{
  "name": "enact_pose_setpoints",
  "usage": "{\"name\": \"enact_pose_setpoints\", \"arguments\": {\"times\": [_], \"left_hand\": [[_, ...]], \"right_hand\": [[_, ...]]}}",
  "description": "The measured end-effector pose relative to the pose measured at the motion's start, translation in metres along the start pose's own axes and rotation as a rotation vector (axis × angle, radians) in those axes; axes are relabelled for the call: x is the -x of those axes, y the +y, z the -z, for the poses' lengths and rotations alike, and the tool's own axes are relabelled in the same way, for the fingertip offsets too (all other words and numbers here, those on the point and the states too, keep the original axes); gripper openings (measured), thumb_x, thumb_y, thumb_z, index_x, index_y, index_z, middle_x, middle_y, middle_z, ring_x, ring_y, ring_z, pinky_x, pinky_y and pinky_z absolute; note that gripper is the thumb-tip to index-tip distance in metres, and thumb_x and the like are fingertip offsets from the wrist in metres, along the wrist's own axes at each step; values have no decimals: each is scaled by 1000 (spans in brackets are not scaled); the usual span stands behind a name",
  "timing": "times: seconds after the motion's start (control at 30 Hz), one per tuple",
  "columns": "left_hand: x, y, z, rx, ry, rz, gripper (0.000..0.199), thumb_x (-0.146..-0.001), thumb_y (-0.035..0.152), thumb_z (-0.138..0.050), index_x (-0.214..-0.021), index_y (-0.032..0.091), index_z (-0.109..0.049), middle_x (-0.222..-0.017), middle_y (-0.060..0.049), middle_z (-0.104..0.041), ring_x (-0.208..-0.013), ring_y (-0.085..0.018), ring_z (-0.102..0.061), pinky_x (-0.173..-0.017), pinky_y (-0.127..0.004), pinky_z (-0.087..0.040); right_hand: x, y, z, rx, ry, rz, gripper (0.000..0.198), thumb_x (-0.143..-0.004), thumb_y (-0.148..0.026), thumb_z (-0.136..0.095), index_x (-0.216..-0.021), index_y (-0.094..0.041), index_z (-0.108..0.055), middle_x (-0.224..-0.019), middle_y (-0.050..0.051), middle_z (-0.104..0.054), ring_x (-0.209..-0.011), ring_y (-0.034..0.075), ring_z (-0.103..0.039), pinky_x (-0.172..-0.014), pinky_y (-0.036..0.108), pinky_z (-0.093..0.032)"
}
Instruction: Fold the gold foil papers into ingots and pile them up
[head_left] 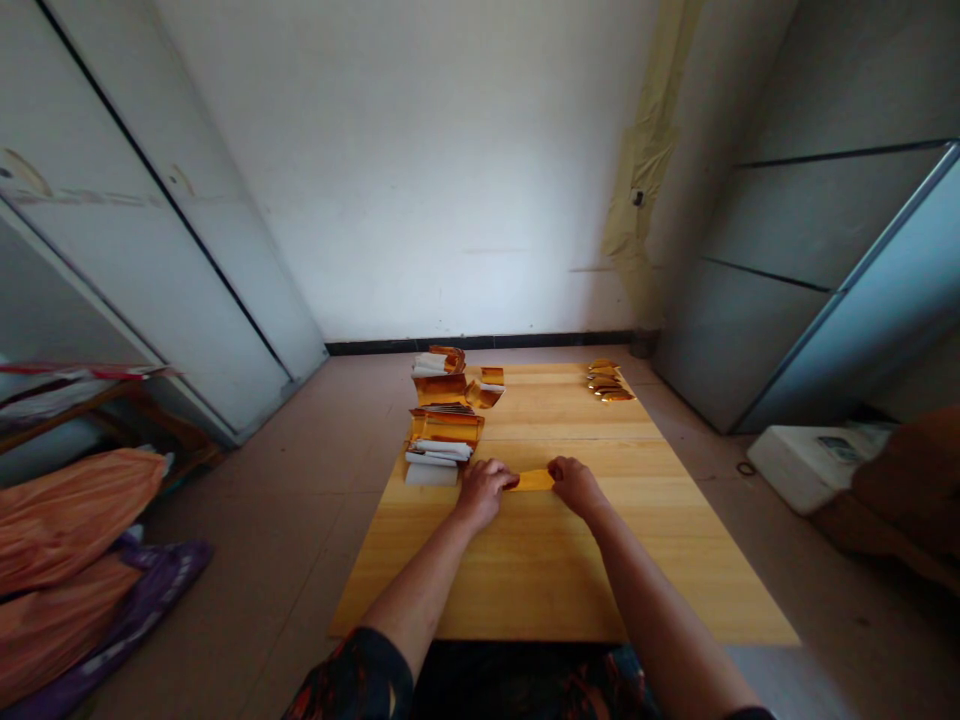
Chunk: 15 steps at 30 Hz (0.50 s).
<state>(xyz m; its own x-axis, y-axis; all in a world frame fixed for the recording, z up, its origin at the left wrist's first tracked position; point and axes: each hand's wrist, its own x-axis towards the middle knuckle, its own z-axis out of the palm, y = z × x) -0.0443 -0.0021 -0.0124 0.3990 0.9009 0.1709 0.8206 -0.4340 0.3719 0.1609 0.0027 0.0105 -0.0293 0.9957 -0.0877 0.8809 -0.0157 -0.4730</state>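
I'm gripping opposite ends of the gold strip point(534, 481), left hand point(484, 490) and right hand point(576, 486) both pinching. It's sitting mid-table, right of the foil stacks point(445, 428). I'm wanting even tension, square edges, no stray creases.

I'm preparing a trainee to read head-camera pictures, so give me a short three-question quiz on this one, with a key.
1. True or false: the left hand and the right hand are at opposite ends of the gold strip.
2. Where on the wooden table does the cluster of small gold pieces lie?
A) By the near left corner
B) By the far right corner
C) Between the hands
3. Fill in the missing word: the gold-and-white piles lie along the ____ side of the wooden table.

Key: 1. True; 2. B; 3. left
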Motion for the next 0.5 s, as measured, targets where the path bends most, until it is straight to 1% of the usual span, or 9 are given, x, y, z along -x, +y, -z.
{"name": "enact_pose_setpoints", "arguments": {"times": [0.17,0.27,0.33,0.4,0.5], "left_hand": [[-1,4,0,23,15,21,35,-81,10,-51,-100,32,-70,-105,0,-63,-101,-17,-51,-89,-33,-36],[-1,6,0,39,44,42,25,-82,19,-54,-96,31,-71,-102,0,-64,-98,-17,-52,-88,-33,-36],[-2,7,0,41,55,50,22,-82,21,-57,-94,31,-72,-100,0,-64,-97,-17,-53,-86,-33,-37],[-2,7,0,40,51,52,22,-81,20,-58,-94,31,-72,-100,0,-64,-97,-17,-53,-86,-33,-37],[-1,5,-1,38,46,44,28,-80,14,-55,-96,32,-71,-101,0,-64,-98,-18,-52,-86,-33,-37]], "right_hand": [[1,1,2,9,-4,-8,38,-67,0,-51,-99,-15,-66,-89,5,-63,-78,12,-56,-69,18,-38],[0,0,3,5,-13,-25,39,-67,0,-51,-100,-15,-66,-89,5,-64,-79,12,-57,-70,18,-39],[-1,-1,3,5,-18,-44,39,-68,0,-51,-101,-15,-66,-89,5,-65,-80,12,-58,-69,18,-39],[-2,-2,2,10,-15,-59,39,-68,0,-50,-101,-16,-66,-89,5,-65,-80,13,-59,-69,19,-40],[-2,-1,2,16,5,-69,37,-70,-1,-49,-99,-16,-66,-90,6,-66,-81,13,-60,-69,19,-40]]}}
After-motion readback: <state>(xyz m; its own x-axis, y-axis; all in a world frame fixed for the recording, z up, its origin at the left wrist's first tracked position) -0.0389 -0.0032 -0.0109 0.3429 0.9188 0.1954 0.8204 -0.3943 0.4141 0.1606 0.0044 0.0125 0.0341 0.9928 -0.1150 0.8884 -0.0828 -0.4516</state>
